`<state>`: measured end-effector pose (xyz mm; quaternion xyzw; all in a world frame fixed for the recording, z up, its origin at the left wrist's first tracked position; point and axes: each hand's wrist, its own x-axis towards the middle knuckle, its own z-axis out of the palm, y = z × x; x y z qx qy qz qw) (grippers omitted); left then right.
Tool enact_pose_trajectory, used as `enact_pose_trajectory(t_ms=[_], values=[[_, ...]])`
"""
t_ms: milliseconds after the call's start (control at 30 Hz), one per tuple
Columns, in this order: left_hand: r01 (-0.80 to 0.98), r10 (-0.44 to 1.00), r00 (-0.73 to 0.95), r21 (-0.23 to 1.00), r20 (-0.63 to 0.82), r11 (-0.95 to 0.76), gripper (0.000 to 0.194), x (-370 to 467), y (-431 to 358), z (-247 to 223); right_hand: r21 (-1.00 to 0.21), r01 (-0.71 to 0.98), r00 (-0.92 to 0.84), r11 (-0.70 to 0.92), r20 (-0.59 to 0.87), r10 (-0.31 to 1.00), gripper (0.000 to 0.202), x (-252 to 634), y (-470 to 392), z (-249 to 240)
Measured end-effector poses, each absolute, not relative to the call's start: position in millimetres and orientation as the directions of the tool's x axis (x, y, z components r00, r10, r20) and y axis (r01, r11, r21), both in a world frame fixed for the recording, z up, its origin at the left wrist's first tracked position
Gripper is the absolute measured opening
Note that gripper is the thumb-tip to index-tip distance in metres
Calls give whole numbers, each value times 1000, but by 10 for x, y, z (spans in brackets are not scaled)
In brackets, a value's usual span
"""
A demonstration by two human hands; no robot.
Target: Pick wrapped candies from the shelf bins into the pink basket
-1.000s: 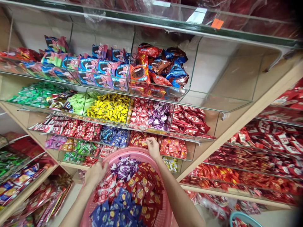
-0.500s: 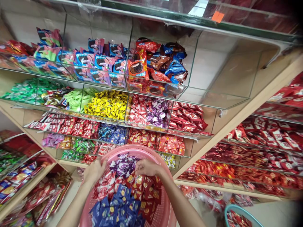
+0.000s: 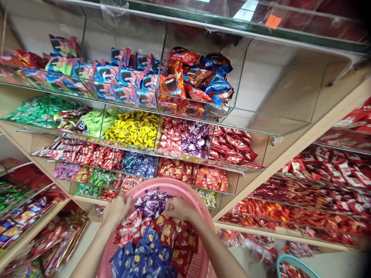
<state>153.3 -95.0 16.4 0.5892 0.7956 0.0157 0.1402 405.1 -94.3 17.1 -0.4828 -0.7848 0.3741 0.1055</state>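
If the pink basket (image 3: 185, 189), positioned between the forearms, slips from the left hand (image 3: 117, 208) gripping its rim, contents may spill. The right hand (image 3: 178, 208) is curled over red packets (image 3: 168, 230); whether it holds any cannot be determined. Careless release may mix packets into the purple candies (image 3: 150, 203) just left of it.

The head camera is looking forward and down over the basket (image 3: 168, 183).
It is viewing from close above the basket, facing the shelves (image 3: 272, 92) beyond it and taking in floor (image 3: 90, 231) beside it.
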Motion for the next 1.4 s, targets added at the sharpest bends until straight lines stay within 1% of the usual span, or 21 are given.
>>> enact_pose_trajectory(t_ms=[133,233,300,400,500,600,733,933,1000,1133,1267,1400], values=[[933,942,-269,190,-202,307,62,1526,-952,150,-732,605,-506,312,-51,861,14,4076,-871,164],[931,940,-275,189,-204,313,61,1525,-951,139,-746,575,-431,337,74,899,22,4121,-731,235],[931,941,-274,192,-197,312,61,1525,-951,131,-704,617,-338,352,167,926,26,4169,-580,309],[929,943,-276,197,-189,312,61,1530,-952,125,-563,770,-201,299,231,952,26,4261,-292,382],[928,941,-278,198,-194,315,60,1537,-956,132,-468,858,-121,211,215,969,22,4333,-9,344],[931,944,-271,198,-188,307,58,1545,-965,152,-405,900,-102,159,159,982,30,4352,191,230],[937,948,-265,185,-175,296,57,1554,-978,178,-325,939,-99,115,65,993,42,4323,315,96],[935,945,-273,181,-179,304,57,1554,-980,180,-243,967,-76,74,3,997,42,4292,368,46],[932,942,-281,182,-184,314,57,1554,-975,176,-224,973,-54,52,-2,999,37,4288,368,51],[932,941,-279,184,-192,313,57,1554,-971,178,-212,977,-9,4,-21,1000,21,4298,339,58],[927,939,-278,199,-202,318,58,1542,-970,168,-227,973,38,-43,-24,999,18,4320,277,63],[929,943,-271,204,-194,309,59,1524,-960,140,-247,968,47,-36,39,998,16,4312,180,139]])
